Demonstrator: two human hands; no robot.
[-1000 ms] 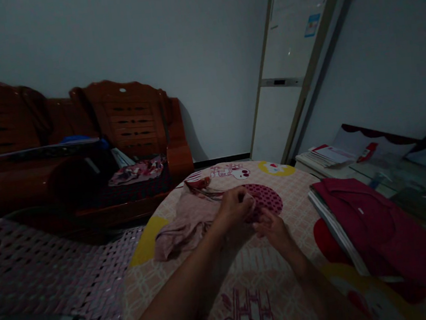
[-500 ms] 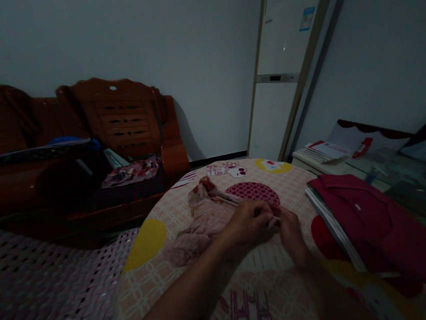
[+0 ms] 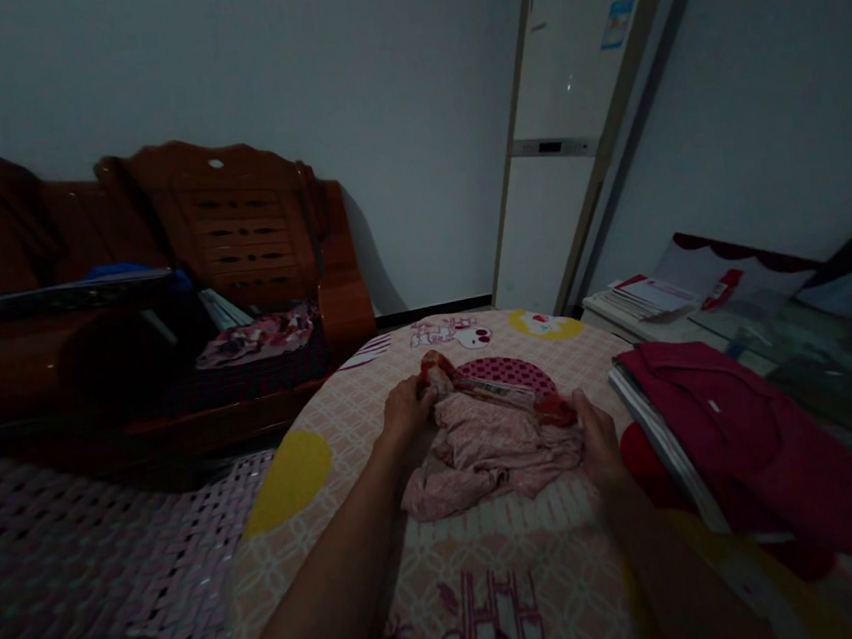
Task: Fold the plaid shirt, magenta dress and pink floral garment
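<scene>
A crumpled pinkish cloth [image 3: 502, 438] with a red and white edge along its far side lies on the round table [image 3: 291, 564]. At its upper left corner is my left hand [image 3: 405, 409], the fingers bent round the reddish end of the cloth. My right hand [image 3: 595, 434] is at the cloth's right edge, fingers pointing away from me, the thumb side against the fabric. Whether the right fingers pinch the fabric is too dark to tell. Between the two hands the cloth is bunched, with one fold reaching toward me at the lower left.
On the table's right is a dark red folded cloth [image 3: 738, 430] over a stack of papers [image 3: 665, 457]. Behind it stands a glass-topped cabinet [image 3: 765, 327]. A wooden sofa [image 3: 252, 236] and a woven chair [image 3: 116, 540] are at the left.
My left hand has moved left, away from my right hand, to the cloth's far left corner. The cloth has shifted right and its middle is now uncovered.
</scene>
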